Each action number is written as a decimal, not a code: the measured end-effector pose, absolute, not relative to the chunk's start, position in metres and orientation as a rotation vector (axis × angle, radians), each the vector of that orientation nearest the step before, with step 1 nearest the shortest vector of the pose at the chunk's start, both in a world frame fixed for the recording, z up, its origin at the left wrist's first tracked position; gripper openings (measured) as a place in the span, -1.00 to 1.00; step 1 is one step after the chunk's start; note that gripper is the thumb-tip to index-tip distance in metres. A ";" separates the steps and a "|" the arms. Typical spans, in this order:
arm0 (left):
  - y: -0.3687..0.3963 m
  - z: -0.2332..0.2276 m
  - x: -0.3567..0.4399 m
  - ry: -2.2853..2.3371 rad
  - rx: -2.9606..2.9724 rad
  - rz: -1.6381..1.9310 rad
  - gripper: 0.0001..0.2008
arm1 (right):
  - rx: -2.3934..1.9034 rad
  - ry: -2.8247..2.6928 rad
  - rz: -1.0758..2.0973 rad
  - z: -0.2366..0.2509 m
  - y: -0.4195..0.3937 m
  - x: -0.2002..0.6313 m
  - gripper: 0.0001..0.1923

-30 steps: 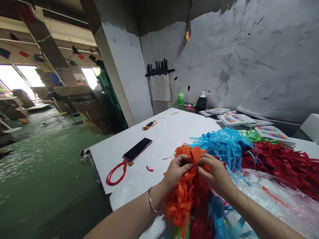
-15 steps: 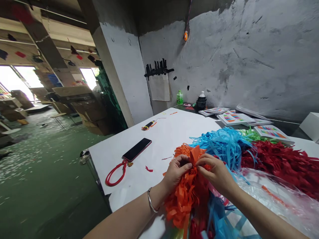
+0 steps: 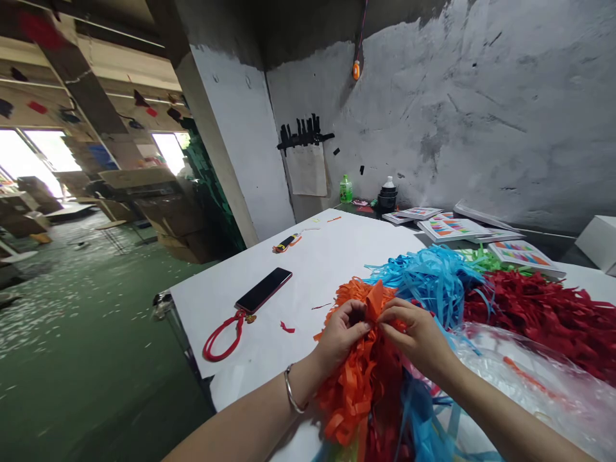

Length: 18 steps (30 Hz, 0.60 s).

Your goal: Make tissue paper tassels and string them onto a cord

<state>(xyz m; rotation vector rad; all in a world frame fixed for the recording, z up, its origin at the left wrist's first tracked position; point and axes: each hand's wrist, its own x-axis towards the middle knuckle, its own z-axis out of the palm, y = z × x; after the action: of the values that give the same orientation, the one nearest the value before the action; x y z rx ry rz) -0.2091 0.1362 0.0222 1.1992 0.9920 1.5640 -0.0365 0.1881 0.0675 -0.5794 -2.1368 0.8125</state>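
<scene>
Orange paper fringe [image 3: 359, 378] fills the lower middle of the frame, with sky-blue fringe [image 3: 430, 276] right of centre and deep red fringe [image 3: 543, 321] at the right edge. Bright green strips [image 3: 486, 260] show just above the red. Centre left, the white table [image 3: 337, 250] carries a black phone [image 3: 264, 290] with a red cord loop [image 3: 220, 337]. At the upper right of the table, white cards [image 3: 452, 228] bear multicoloured stripes. The floor [image 3: 72, 333] at left is dark green with white flecks.

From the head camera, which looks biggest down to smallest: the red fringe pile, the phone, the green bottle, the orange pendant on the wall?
1. Red fringe pile, by far the largest.
2. Phone.
3. Green bottle.
4. Orange pendant.
The bottle and pendant are farther from the camera, so their true sizes are unsure.
</scene>
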 end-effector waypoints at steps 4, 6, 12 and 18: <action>0.136 0.022 -0.207 1.042 1.286 1.613 -0.76 | -0.587 -2.122 0.829 0.066 0.189 -0.036 -0.84; 0.134 0.024 -0.206 1.082 1.352 1.671 -0.79 | -0.594 -2.117 0.832 0.066 0.189 -0.036 -0.84; 0.122 0.035 -0.204 1.220 1.620 1.697 -0.93 | -0.597 -2.113 0.821 0.065 0.189 -0.036 -0.84; 0.119 0.038 -0.202 1.391 1.878 1.663 -0.94 | -0.583 -2.140 0.777 0.064 0.186 -0.037 -0.84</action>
<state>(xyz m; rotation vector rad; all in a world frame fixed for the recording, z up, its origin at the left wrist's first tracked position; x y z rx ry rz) -0.2020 0.1194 0.0385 1.8782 1.3915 1.6631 -0.0366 0.1864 0.0642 -0.5831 -2.1398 0.7774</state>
